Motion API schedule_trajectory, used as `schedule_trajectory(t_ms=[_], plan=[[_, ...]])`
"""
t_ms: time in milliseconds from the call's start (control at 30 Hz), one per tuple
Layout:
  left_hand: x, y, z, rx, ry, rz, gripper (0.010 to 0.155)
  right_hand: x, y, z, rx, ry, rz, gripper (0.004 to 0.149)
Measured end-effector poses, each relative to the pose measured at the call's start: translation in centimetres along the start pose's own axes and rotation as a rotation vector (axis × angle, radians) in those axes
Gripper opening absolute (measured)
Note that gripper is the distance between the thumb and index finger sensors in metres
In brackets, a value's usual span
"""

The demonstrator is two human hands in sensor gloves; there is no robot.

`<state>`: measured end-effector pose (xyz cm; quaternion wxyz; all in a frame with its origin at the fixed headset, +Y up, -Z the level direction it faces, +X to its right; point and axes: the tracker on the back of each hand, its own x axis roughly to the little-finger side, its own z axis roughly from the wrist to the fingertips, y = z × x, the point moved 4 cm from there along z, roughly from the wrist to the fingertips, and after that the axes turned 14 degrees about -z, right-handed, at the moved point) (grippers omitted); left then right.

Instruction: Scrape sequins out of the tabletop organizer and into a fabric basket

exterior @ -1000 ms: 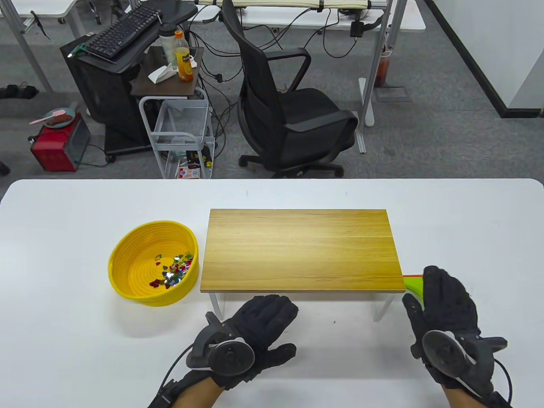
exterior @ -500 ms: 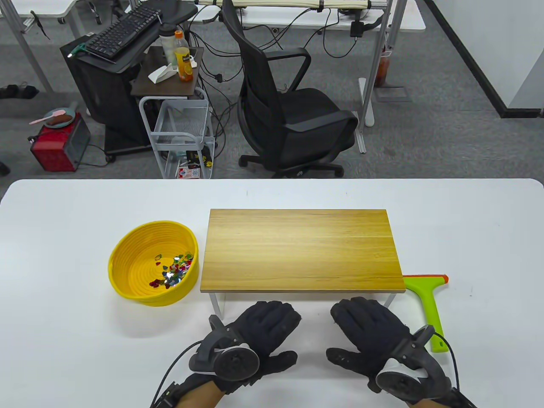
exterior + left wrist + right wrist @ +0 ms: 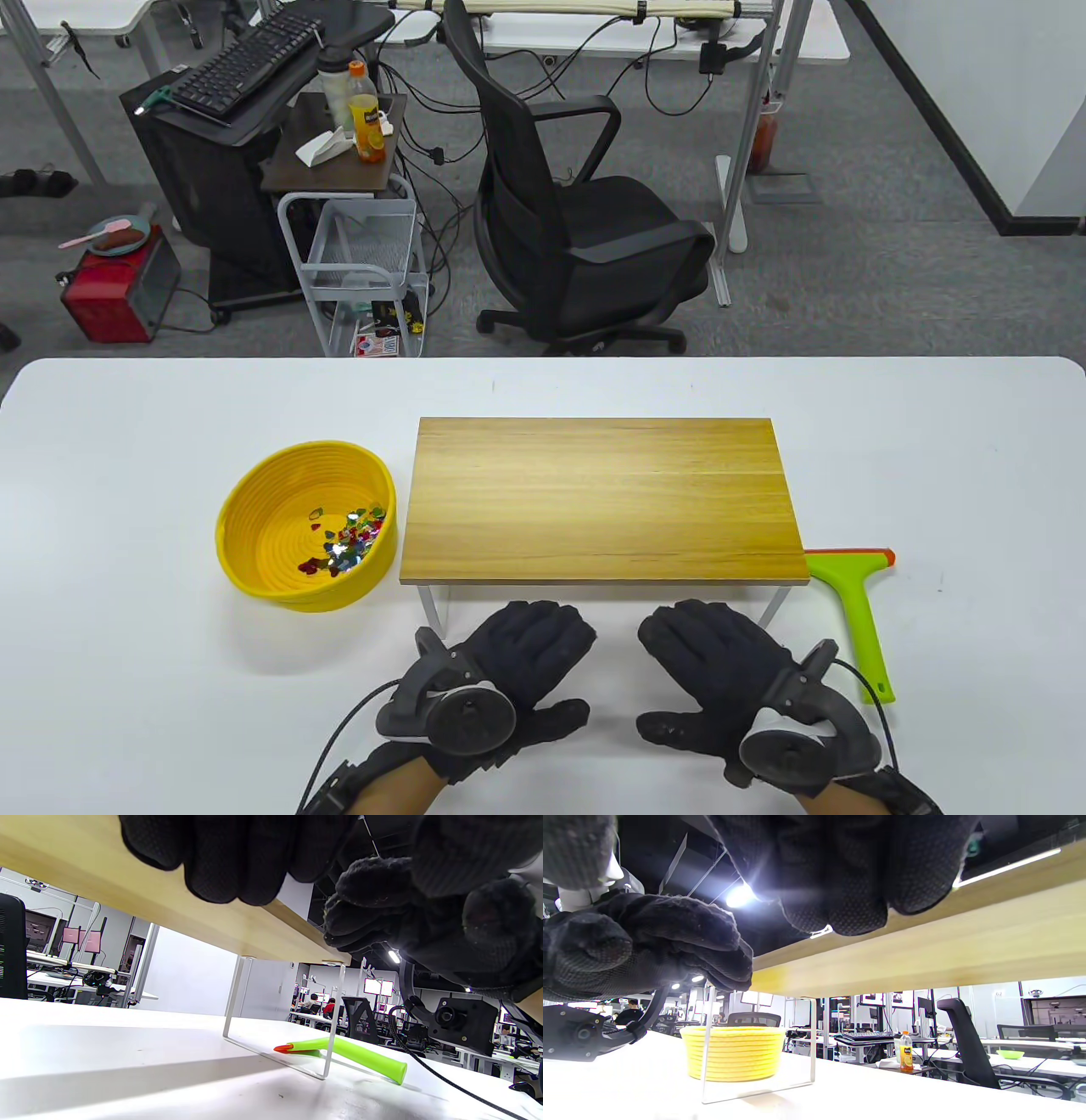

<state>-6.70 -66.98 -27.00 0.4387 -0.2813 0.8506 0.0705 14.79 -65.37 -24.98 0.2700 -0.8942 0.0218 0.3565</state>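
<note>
Resting: two hands (image 3: 530, 658) (image 3: 721, 671), one basket (image 3: 254, 577).

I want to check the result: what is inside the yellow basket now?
A small pile of coloured sequins lies in the yellow basket, toward its right side. Its near wall hides part of the floor.

The organizer (image 3: 602, 497) has a top of light wood with fine grain lines and a smooth, soft shine. Its legs (image 3: 280, 1018) look like clear plastic, smooth and see-through. The basket (image 3: 254, 543) is yellow and looks like cloth rope wound in rings, matt and ribbed. The sequins (image 3: 348, 539) inside it are tiny, shiny and glittery. The scraper (image 3: 857, 607) is smooth green plastic with an orange tip. The table (image 3: 127, 475) is white, smooth and a bit glossy. The left hand (image 3: 509, 671) and the right hand (image 3: 721, 679) wear black knit cloth gloves, matt and rough, with small bumps on the fingers (image 3: 857, 887).
</note>
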Motion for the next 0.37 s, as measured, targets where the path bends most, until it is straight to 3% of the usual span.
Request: schedule_trajectory(t_ms=[367], plan=[[0.1,-1.0,0.0,0.020,0.005,0.005,0.078,-0.3,1.3,-0.5,-0.045,-0.011,0.009,0.082]])
